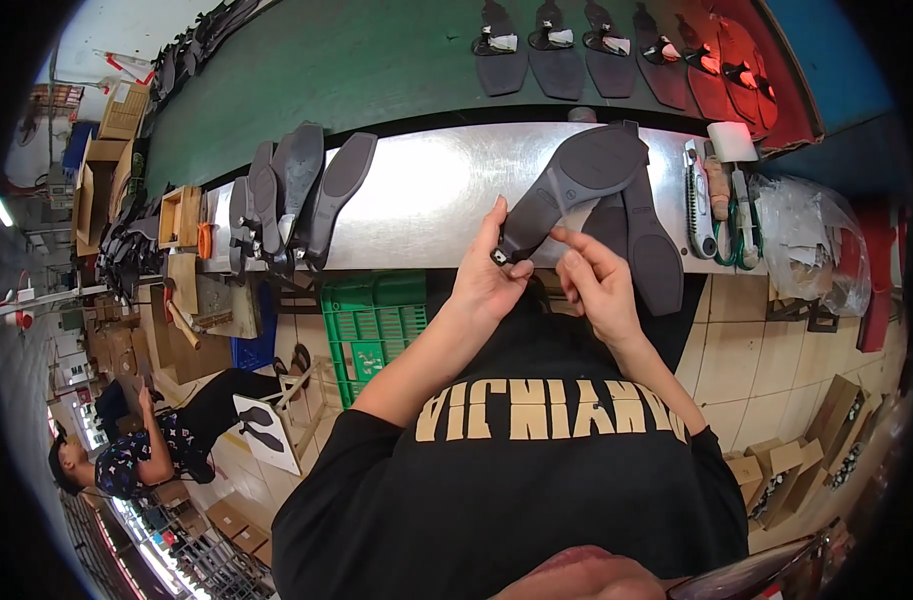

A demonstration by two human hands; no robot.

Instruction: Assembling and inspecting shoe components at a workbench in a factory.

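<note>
One sole (587,168), dark, slanted over the desk (427,165), wide end away from the person. Left hand (492,275): closed round its near end, thumb raised. Right hand (597,285): half-curled, index fingertip at the sole's edge; whether it grips anything, cannot tell. Further soles (657,265): beside the right hand; a cluster (345,180) at the desk's left. Cutter (699,200), white roll (732,142): desk's right end.

Black T-shirt (507,510), short sleeves (342,460), lettering (530,415) (cream)
</note>
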